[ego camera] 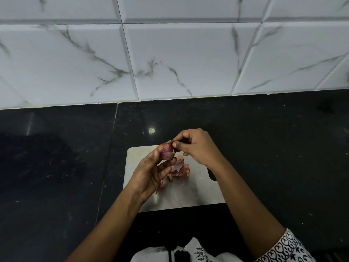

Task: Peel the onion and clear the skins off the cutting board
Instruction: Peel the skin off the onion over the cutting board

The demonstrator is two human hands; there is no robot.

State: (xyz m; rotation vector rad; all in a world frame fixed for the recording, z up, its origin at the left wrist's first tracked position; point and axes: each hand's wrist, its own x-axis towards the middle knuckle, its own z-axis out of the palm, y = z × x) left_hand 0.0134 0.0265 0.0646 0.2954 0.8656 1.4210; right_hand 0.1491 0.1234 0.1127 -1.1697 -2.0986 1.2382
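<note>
On the board skins lie centrally, a dark handle at right; counter around is open.

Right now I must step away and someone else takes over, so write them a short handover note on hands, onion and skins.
Left hand holds the onion above the cutting board.
Right hand pinches a flap of skin at the onion's top.
Peeled skins lie piled on the board.
Done: onion partly peeled.
Left: strip the rest, then clear the skins off the board.

Kitchen: blk stone counter, marble-look wall tiles, cutting board w/ onion skins
</note>
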